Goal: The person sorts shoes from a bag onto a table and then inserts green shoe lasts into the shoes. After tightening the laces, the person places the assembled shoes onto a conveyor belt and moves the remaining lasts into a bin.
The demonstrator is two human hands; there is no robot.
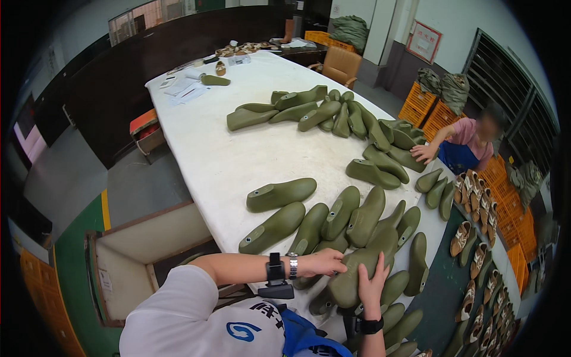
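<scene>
A green shoe last [347, 287] is between my two hands at the near edge of the white table. My left hand [324, 262] comes in from the left, its fingers closed at the last's side. Lying along the other side, my right hand [372, 281] grips it with thumb and fingers. More green lasts lie close around: one pair of lasts [275, 226] left of my hands, others beyond and to the right, such as a long last [418, 262]. Part of the held last's underside is hidden.
A co-worker's hand [424, 153] touches lasts at the table's right edge. Rows of shoes [476, 262] stand on the right. More lasts [297, 113] lie across the white table [220, 160]. A wheeled-looking box [148, 238] stands left, a chair [342, 64] far back.
</scene>
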